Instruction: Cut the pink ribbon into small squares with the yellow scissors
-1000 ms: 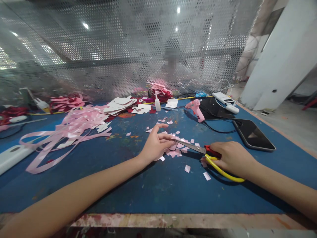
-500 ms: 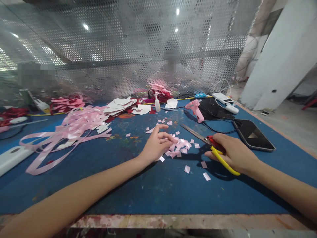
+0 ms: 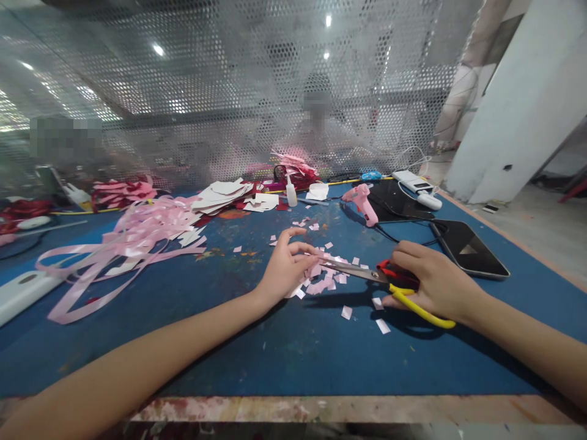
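My right hand [image 3: 428, 275] is closed round the handles of a pair of scissors [image 3: 373, 275], one handle red and the other yellow. Their blades point left and reach the fingertips of my left hand [image 3: 288, 264]. That hand pinches a small pink ribbon strip [image 3: 323, 257], mostly hidden by fingers and blades. Beneath the blades lies a scatter of small cut pink ribbon pieces [image 3: 321, 286] on the blue table [image 3: 220, 342]. Two loose pieces sit nearer me, below the scissors.
On the left spreads a tangle of pink ribbon [image 3: 137, 226], beside white paper-like pieces [image 3: 224, 195]. Further back stands a small white bottle [image 3: 291, 194]. A pink glue gun [image 3: 362, 205] and a phone [image 3: 470, 247] lie on the right. A perforated metal screen [image 3: 229, 91] closes off the back.
The scissors have swung down and left, so their blades now meet my left fingertips. My left hand has barely shifted.
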Demonstrator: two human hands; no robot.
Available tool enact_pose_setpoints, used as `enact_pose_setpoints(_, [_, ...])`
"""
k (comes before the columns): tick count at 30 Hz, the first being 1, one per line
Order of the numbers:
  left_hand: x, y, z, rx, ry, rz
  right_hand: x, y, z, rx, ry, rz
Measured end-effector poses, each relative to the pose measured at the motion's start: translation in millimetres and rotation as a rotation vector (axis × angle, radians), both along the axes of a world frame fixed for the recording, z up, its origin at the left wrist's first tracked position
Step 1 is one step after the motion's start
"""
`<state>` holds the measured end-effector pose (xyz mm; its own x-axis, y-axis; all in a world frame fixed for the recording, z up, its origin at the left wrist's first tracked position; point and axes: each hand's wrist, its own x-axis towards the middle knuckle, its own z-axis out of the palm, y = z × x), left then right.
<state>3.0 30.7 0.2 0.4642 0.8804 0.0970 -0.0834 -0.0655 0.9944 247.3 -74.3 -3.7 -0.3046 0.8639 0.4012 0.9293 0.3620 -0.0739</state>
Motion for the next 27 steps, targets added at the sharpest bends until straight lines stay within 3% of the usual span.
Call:
enact_pose_setpoints(8, [0.8, 0.3, -0.7, -0.001, -0.058, -0.004, -1.6, -0.7, 0.6, 0.167, -0.041, -0.103])
enact_pose_setpoints(13, [0.3, -0.1, 0.1, -0.018, -0.014, -0.01, -6.1, 0.7, 0.5, -0.13, 0.176, -0.199])
enact_pose_setpoints(16, [0.7, -1.3, 1.8, -0.049, -0.026, 0.019, -10.6, 0.2, 0.3, -0.234, 0.255, -0.163])
enact_pose_setpoints(20, [1.7, -3.1, 3.9, -0.098, -0.03, 0.06, -10.7, -2.3, 0.0, -0.144, 0.232, -0.093])
enact_pose_setpoints(27, [-1.3, -3.3, 4.9, -0.046, -0.001, 0.035, -2.6, -1.0, -2.7, 0.029, 0.201, -0.154])
